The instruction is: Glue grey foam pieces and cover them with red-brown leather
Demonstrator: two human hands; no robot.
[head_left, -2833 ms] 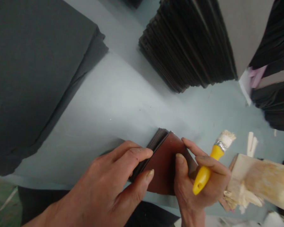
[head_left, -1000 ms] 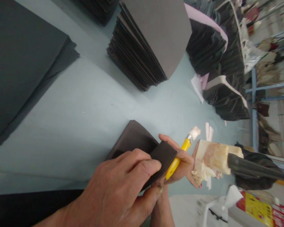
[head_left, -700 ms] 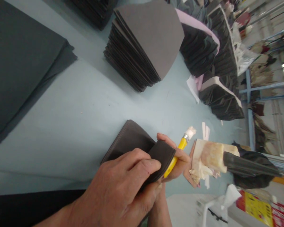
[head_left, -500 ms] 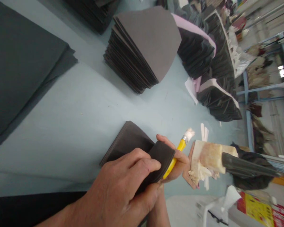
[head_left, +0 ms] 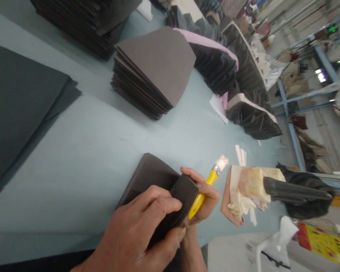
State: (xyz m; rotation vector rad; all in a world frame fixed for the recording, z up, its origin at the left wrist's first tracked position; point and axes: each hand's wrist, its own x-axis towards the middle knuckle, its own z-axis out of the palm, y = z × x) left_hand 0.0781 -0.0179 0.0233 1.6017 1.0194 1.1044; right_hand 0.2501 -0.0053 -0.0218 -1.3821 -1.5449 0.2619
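My left hand (head_left: 141,226) grips a folded stack of dark grey fabric pieces (head_left: 155,170), its fingers on the top fold and its thumb at the lower edge. Behind the fold, partly hidden by it, my right hand (head_left: 208,206) is closed around a yellow-handled brush (head_left: 197,206) and also steadies the fabric's edge. Pale stuff coats the brush's bristles, which point away to the upper right. The fabric's far part lies open on the pale blue-green table (head_left: 102,177).
Beyond my hands stands a pile of dark cut pieces (head_left: 155,68), with a taller dark stack (head_left: 85,26) behind. Large dark cloth (head_left: 19,109) covers the left. Pink-edged bundles (head_left: 215,68) line the back. At right, a stained block (head_left: 249,181) lies near paper strips (head_left: 240,155).
The view has shifted, so the piles sit further left in it. Both hands keep hold of the fabric stack, and the brush stays in my right hand.
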